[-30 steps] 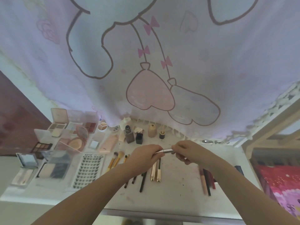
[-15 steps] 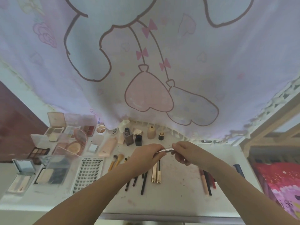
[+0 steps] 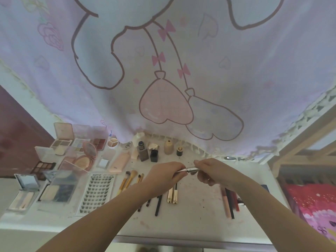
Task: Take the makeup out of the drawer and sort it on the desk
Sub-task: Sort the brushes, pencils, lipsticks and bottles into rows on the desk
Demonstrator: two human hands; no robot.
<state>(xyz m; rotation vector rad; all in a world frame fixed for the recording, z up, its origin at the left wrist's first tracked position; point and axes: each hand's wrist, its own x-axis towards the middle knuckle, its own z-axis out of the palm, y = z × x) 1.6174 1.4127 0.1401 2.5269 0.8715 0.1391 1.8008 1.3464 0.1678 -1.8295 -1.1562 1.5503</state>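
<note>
At the left of the frame, open eyeshadow palettes (image 3: 44,165) and a false-lash card (image 3: 97,192) are lying on the white desk (image 3: 190,226). Just right of centre, your left hand (image 3: 163,176) and right hand (image 3: 211,171) are each pinching one end of a slim silver makeup pen (image 3: 189,169), holding it level above the desk. Lip pencils (image 3: 230,201) are lying at lower right.

Slim silver makeup pen (image 3: 189,169) lies level above desk (image 3: 190,222).

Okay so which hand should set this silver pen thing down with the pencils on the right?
Right, probably. The right hand already pinches the silver pen's thicker end and hovers nearer the pencils; the left hand holds the thin end, over the brushes.
</note>
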